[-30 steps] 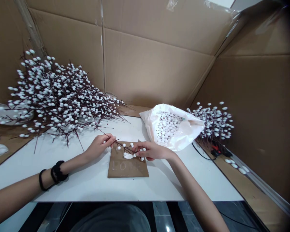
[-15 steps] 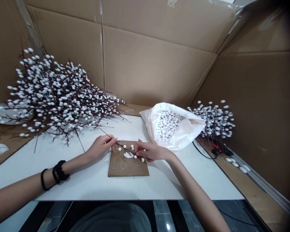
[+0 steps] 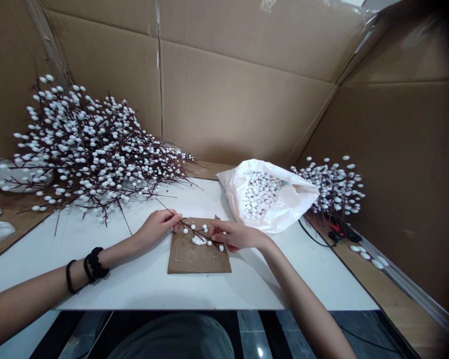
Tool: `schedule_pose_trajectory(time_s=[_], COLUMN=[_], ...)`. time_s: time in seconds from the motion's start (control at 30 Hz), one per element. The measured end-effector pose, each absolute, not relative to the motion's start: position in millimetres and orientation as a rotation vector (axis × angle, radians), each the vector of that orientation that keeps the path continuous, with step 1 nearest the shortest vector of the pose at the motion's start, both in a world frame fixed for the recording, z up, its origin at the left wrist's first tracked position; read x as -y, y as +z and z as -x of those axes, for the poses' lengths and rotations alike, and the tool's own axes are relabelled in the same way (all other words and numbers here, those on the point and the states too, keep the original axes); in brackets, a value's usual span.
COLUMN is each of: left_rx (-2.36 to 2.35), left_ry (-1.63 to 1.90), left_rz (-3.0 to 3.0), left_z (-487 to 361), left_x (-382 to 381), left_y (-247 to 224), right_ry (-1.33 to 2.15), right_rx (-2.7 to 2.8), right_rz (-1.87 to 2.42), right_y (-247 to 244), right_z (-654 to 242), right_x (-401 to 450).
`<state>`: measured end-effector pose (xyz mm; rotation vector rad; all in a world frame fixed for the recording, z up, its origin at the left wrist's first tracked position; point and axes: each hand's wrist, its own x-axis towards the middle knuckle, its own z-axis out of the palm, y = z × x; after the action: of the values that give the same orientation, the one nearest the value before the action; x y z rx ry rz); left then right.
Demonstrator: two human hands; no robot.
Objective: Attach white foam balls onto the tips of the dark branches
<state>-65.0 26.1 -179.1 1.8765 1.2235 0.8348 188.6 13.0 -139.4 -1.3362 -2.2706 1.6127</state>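
Note:
Over a square of brown cardboard (image 3: pixel 198 264) lies a dark brown artificial berry branch (image 3: pixel 193 231) dotted with white berries. My left hand (image 3: pixel 163 220) pinches its bare stem at the far left edge of the cardboard. Toward the other end, my right hand (image 3: pixel 230 235) is closed on the branch among the berries; its fingertips are partly hidden. A white blob (image 3: pixel 199 240) sits on the cardboard just under the branch. Faint letters reading "LOVE" run across the cardboard's near part.
A large heap of white-berried branches (image 3: pixel 93 144) fills the left back. An open white plastic bag (image 3: pixel 232 187) holds many white berries (image 3: pixel 262 194). More finished branches (image 3: pixel 331 184) stand at the right, by a black cable (image 3: pixel 314 237). Cardboard walls (image 3: pixel 239 99) enclose the white table (image 3: pixel 142 289).
Both hands keep the same hold on the branch. The whole view has shifted very slightly; nothing else visibly differs.

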Motion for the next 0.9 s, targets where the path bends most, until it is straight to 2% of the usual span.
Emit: schedule_pose_trajectory(time_s=[0.27,0.5,0.9], left_rx=[-1.164,-1.243,-1.342], left_ry=[0.985,1.235,1.349], left_rz=[-1.839,-1.723,-1.666], left_z=[70.5,78.5,80.9], left_x=[-27.4,-29.1,-30.0], left_y=[-163.8,-151.3,-150.5], right_ry=[1.700,1.616,1.358], right_rx=[2.088,1.827,2.037], right_rz=[1.221,1.139,1.130], right_y=[-125.5,-119.1,-123.6], right_z=[-189.5,-194.7,-189.5], right_x=[-8.1,-9.9,-8.4])
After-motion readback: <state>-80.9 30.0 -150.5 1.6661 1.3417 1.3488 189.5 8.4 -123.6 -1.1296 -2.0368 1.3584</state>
